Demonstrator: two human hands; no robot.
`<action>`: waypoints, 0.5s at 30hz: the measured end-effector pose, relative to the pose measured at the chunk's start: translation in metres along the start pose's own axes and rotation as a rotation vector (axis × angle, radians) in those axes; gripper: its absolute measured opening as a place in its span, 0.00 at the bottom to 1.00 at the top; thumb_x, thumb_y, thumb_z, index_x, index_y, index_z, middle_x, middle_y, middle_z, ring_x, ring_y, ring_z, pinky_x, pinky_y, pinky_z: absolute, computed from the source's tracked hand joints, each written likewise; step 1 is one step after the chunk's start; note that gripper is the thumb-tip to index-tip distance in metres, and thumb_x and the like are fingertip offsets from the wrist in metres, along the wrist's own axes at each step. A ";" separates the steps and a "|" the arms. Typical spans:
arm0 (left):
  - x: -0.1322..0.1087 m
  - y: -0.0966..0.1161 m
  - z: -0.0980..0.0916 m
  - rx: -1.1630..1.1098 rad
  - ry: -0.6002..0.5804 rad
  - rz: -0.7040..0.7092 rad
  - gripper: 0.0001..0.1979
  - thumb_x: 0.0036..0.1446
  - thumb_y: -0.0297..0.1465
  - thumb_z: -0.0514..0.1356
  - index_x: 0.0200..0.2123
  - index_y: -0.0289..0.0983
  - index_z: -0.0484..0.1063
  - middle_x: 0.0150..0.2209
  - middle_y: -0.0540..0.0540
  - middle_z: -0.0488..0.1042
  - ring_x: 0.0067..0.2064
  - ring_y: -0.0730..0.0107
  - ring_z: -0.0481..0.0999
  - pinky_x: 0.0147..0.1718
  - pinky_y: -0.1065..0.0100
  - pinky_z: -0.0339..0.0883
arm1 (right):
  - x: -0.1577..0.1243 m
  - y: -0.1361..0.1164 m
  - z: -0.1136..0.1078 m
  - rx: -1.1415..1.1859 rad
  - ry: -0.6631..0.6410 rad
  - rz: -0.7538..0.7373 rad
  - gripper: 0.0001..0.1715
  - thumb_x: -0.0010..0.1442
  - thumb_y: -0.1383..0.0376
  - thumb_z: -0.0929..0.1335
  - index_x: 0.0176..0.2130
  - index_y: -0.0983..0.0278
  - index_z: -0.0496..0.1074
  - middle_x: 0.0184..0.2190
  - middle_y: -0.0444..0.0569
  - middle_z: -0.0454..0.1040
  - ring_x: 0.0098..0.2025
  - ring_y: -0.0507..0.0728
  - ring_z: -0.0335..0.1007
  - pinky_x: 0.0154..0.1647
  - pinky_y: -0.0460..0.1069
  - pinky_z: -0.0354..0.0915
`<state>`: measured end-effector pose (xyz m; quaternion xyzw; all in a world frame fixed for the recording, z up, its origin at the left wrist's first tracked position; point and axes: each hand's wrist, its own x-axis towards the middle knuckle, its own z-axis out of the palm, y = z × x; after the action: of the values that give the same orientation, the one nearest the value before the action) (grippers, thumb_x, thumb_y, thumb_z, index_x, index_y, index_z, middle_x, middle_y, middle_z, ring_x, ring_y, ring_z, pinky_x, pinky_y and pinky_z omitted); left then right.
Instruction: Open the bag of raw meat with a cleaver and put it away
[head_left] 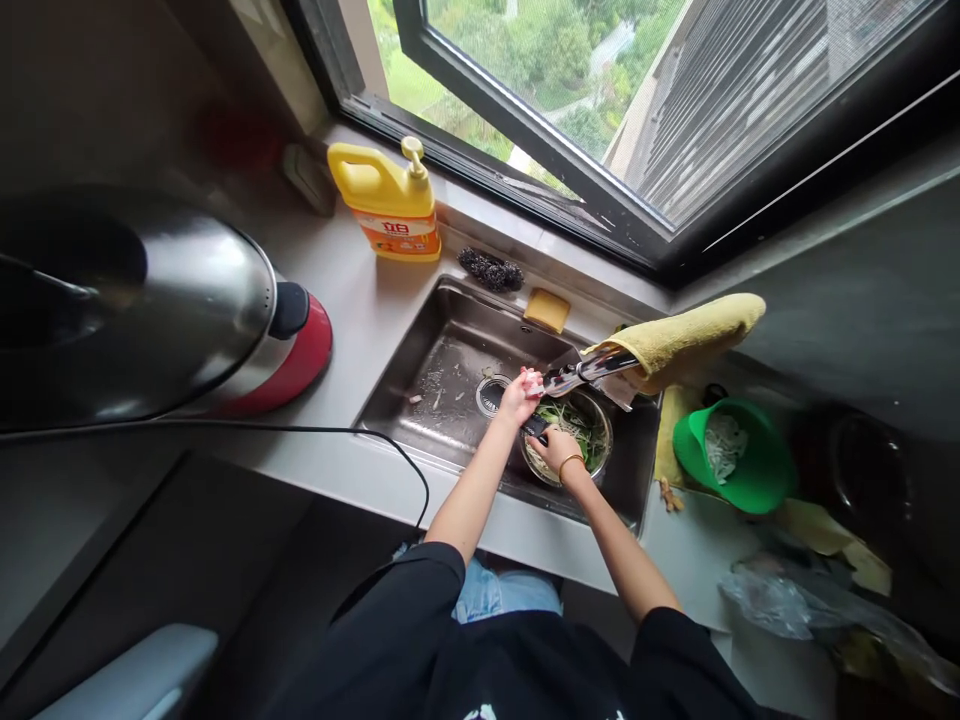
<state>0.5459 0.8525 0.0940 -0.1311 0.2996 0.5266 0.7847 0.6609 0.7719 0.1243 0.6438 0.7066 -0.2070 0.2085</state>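
Note:
I stand at a steel sink (420,365). My left hand (516,398) pinches a small pink and white thing against a shiny metal piece (581,374) that juts out from under a yellow towel (690,335). My right hand (556,450), with a bracelet on the wrist, grips a black handle (535,428); I cannot tell what the handle belongs to. Both hands hover over a metal bowl (600,462) of green vegetable strips that sits in the right part of the sink.
A yellow soap bottle (390,205), steel wool (491,270) and a yellow sponge (547,310) line the back ledge. A steel and red appliance (187,310) with a black cord (300,430) stands left. A green colander (750,480) and plastic bag (795,600) lie right.

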 end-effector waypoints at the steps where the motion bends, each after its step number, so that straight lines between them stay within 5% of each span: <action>1: 0.000 -0.001 -0.001 -0.017 -0.006 -0.004 0.07 0.60 0.31 0.52 0.32 0.35 0.65 0.21 0.53 0.66 0.18 0.81 0.64 0.18 0.78 0.57 | -0.001 0.001 -0.002 -0.021 0.006 -0.002 0.26 0.61 0.48 0.59 0.39 0.65 0.72 0.36 0.56 0.76 0.38 0.58 0.72 0.37 0.48 0.61; 7: -0.003 0.001 -0.010 0.093 -0.047 -0.018 0.15 0.59 0.41 0.53 0.33 0.34 0.68 0.15 0.56 0.58 0.13 0.81 0.57 0.13 0.77 0.49 | -0.003 0.006 -0.011 -0.116 0.019 -0.041 0.21 0.60 0.51 0.61 0.40 0.64 0.70 0.38 0.54 0.75 0.39 0.58 0.72 0.37 0.48 0.62; 15: -0.008 0.008 -0.013 0.459 -0.050 0.147 0.09 0.49 0.29 0.61 0.34 0.31 0.72 0.19 0.53 0.66 0.17 0.82 0.63 0.16 0.79 0.52 | -0.002 0.001 -0.013 -0.154 0.042 -0.063 0.20 0.61 0.52 0.61 0.40 0.64 0.70 0.39 0.53 0.75 0.41 0.57 0.72 0.38 0.48 0.63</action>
<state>0.5318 0.8431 0.0897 0.0862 0.4006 0.5035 0.7606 0.6617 0.7779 0.1361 0.6074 0.7445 -0.1450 0.2360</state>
